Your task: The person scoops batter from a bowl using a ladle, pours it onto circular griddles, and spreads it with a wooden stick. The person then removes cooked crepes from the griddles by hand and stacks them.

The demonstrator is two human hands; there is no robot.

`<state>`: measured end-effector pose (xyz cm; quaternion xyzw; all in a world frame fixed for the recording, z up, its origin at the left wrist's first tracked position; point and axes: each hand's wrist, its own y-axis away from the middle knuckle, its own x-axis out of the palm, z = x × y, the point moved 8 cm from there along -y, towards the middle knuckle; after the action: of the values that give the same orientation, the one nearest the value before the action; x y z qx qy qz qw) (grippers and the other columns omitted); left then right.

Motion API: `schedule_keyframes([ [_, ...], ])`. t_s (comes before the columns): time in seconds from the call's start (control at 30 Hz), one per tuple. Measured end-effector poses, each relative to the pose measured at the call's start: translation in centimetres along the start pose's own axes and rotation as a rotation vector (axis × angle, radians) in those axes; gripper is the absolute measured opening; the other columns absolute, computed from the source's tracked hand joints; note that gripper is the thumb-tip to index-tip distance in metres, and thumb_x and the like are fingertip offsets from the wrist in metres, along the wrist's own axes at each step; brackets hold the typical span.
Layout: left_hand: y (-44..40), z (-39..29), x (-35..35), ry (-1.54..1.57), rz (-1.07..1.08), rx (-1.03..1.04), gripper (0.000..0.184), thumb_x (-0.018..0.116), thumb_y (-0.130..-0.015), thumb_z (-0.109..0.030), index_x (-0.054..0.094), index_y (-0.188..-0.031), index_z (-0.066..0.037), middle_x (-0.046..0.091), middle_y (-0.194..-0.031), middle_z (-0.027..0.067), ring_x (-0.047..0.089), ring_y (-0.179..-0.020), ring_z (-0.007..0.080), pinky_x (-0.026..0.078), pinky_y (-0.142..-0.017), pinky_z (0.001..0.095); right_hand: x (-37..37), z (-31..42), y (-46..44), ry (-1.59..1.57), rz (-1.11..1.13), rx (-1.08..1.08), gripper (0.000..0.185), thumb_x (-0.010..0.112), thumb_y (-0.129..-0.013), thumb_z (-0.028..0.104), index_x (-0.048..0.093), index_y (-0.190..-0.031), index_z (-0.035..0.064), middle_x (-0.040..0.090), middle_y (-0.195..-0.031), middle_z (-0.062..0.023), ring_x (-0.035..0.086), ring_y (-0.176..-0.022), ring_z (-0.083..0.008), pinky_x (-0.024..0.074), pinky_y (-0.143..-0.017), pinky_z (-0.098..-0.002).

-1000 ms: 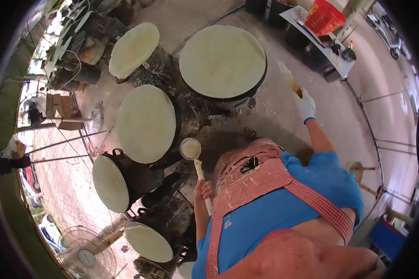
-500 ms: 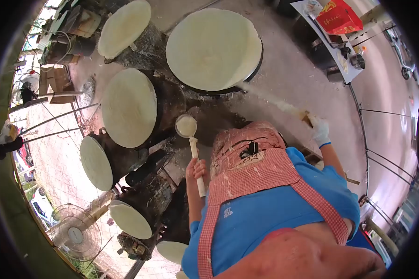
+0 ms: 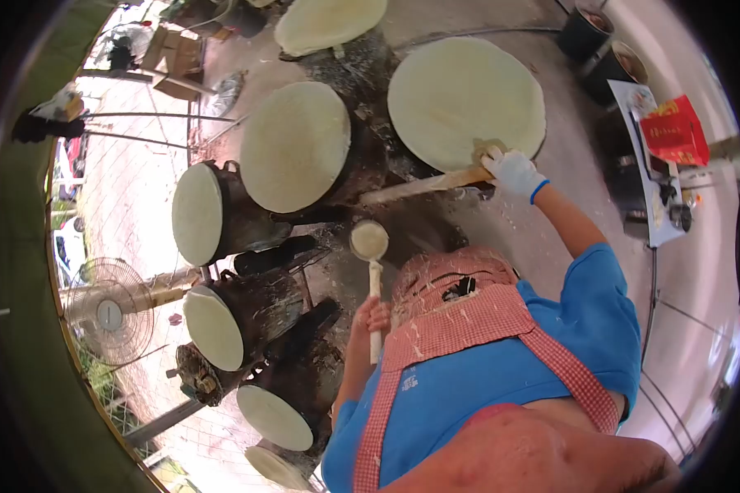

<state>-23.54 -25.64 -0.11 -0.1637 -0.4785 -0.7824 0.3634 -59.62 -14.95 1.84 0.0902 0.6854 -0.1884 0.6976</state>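
Note:
My left hand (image 3: 372, 315) is bare and wrapped round the pale handle of a ladle (image 3: 370, 241), whose round bowl holds creamy batter. My right hand (image 3: 514, 172), in a white glove with a blue cuff, is closed on the end of a flat wooden spreader (image 3: 426, 186). The spreader's blade points left, past the near edge of the largest round griddle (image 3: 467, 103), which is covered with a pale batter layer. To the left of the ladle, a second coated griddle (image 3: 295, 148) is tilted in view.
More coated griddles (image 3: 197, 214) on dark stoves run down the left side. A fan (image 3: 109, 315) stands at the far left. At the right, a narrow table (image 3: 643, 168) holds a red bag (image 3: 674, 131), with dark buckets (image 3: 585, 33) behind it.
My right hand has moved from the right side to the large griddle's near edge, swinging the spreader leftward. The view has turned. My left hand still holds the ladle.

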Motion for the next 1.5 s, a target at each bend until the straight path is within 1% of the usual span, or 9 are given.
schedule_keyframes([
  [0.1,-0.4,-0.8,-4.6,-0.083,0.022,-0.002,0.031,0.04,-0.091,-0.022,0.035,-0.063,-0.008,0.027,-0.047,-0.0031,0.027,-0.036,0.0059,0.026,-0.031,0.0189,1.4,-0.8,-2.3,0.036,0.253,-0.175,0.019,0.062,-0.066,0.022,0.055,-0.075,0.0066,0.057,-0.075,-0.0133,0.059,-0.063,-0.0293,0.0475,-0.059,-0.0403],
  [0.17,-0.6,0.4,-4.7,-0.043,0.285,-0.093,0.028,0.037,-0.092,-0.016,0.049,-0.112,-0.001,0.031,-0.055,-0.0003,0.031,-0.041,0.0063,0.029,-0.036,0.0193,-0.5,-1.6,-3.8,-0.009,0.264,-0.18,0.016,0.059,-0.068,0.02,0.055,-0.072,0.0055,0.056,-0.072,-0.0152,0.059,-0.066,-0.0313,0.0473,-0.063,-0.0407],
  [0.5,-1.8,1.6,-3.4,0.008,0.264,-0.07,0.031,0.037,-0.092,-0.022,0.034,-0.065,-0.008,0.03,-0.052,0.0004,0.032,-0.041,0.0057,0.027,-0.032,0.0175,-12.6,-15.2,-16.2,-0.246,-0.037,0.105,0.021,0.05,-0.073,0.02,0.052,-0.079,0.0004,0.056,-0.078,-0.0213,0.054,-0.072,-0.0379,0.041,-0.063,-0.0411],
  [0.7,-2.6,-0.3,-2.1,-0.147,0.604,-0.2,0.025,0.036,-0.093,-0.021,0.043,-0.077,-0.002,0.032,-0.06,-0.0007,0.031,-0.044,0.0058,0.024,-0.03,0.0174,-15.1,-25.8,-12.6,-0.383,-0.219,0.429,0.028,0.05,-0.076,0.024,0.057,-0.092,0.0016,0.058,-0.079,-0.0207,0.057,-0.077,-0.0336,0.043,-0.068,-0.0375],
  [0.87,-1.3,-4.6,-1.2,-0.262,0.657,-0.167,0.025,0.035,-0.093,-0.017,0.045,-0.113,-0.006,0.032,-0.062,0.0002,0.029,-0.045,0.0059,0.024,-0.032,0.0161,-16.8,-33.5,-4.9,-0.192,-0.462,0.648,0.032,0.051,-0.079,0.027,0.057,-0.099,0.0033,0.059,-0.081,-0.0211,0.058,-0.078,-0.0336,0.0432,-0.068,-0.0378],
  [1.07,1.7,-9.8,0.0,-0.122,0.274,-0.129,0.025,0.037,-0.093,-0.016,0.049,-0.114,-0.01,0.03,-0.061,-0.0001,0.028,-0.045,0.0057,0.025,-0.032,0.0182,-27.3,-30.0,-3.5,0.069,-0.483,0.851,0.035,0.046,-0.081,0.034,0.057,-0.096,0.0034,0.059,-0.086,-0.022,0.056,-0.086,-0.0383,0.0427,-0.071,-0.0421],
  [1.23,4.4,-13.5,1.0,-0.118,0.247,-0.113,0.025,0.039,-0.092,-0.016,0.052,-0.112,-0.009,0.028,-0.058,-0.0011,0.027,-0.043,0.0054,0.025,-0.032,0.0175,-31.1,-29.2,-12.8,0.332,-0.37,0.574,0.029,0.047,-0.078,0.025,0.057,-0.092,0.0015,0.058,-0.088,-0.0239,0.056,-0.086,-0.0388,0.0435,-0.071,-0.0437],
  [1.3,5.4,-13.9,1.9,-0.088,0.266,-0.092,0.024,0.04,-0.091,-0.016,0.052,-0.111,-0.009,0.027,-0.057,-0.0014,0.027,-0.042,0.0054,0.025,-0.032,0.0175,-29.3,-29.5,-17.8,0.507,-0.002,0.599,0.028,0.046,-0.075,0.021,0.058,-0.092,0.0018,0.058,-0.092,-0.0236,0.055,-0.088,-0.0392,0.0435,-0.074,-0.0442],
  [1.5,6.7,-15.6,2.2,-0.086,0.372,0.039,0.024,0.039,-0.091,-0.015,0.052,-0.111,-0.009,0.027,-0.057,-0.0016,0.027,-0.041,0.006,0.026,-0.03,0.019,-25.0,-25.4,-31.6,0.427,0.024,0.583,0.028,0.049,-0.068,0.012,0.057,-0.087,-0.0069,0.059,-0.091,-0.028,0.059,-0.087,-0.0361,0.0464,-0.07,-0.0425],
])
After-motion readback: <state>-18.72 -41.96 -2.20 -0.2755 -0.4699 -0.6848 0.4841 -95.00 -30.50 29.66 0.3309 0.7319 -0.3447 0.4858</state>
